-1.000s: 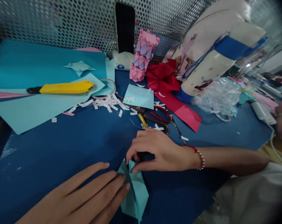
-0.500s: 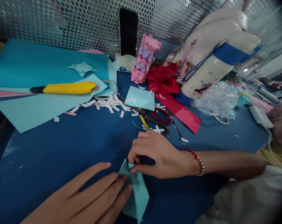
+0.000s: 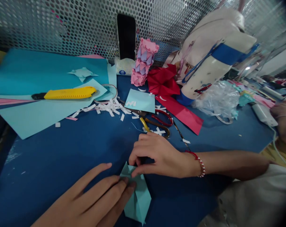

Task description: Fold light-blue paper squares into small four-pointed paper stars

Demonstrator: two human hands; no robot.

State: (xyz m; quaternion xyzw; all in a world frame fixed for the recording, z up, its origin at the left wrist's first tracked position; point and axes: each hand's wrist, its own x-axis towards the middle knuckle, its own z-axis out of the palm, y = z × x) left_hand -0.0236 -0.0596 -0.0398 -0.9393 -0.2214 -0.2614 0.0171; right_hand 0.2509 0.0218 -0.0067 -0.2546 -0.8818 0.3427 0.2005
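A folded piece of light teal paper [image 3: 141,197] lies on the blue table at the bottom middle, with crease lines running down it. Across its left side rests my left hand [image 3: 95,198], fingers stretched out and fingertips pressing the paper down. My right hand [image 3: 158,156], with a red cord and bead bracelet at the wrist, pinches the paper's upper edge between thumb and curled fingers. Just beyond the right hand lie scissors [image 3: 163,118] with red handles, and a yellow-handled tool [image 3: 145,124] among white paper scraps.
A yellow cutter [image 3: 71,93] lies on teal sheets [image 3: 17,71] at the left. Behind stand a phone [image 3: 126,36], a pink and purple paper tower [image 3: 144,61] and a bottle [image 3: 211,66]. A red paper flower [image 3: 163,80], plastic bag [image 3: 218,101] and another person's hand [image 3: 283,113] are rightward.
The folded paper's upper flap now lies flatter and its centre crease shows more. Both hands stay almost in place, and the view has shifted slightly.
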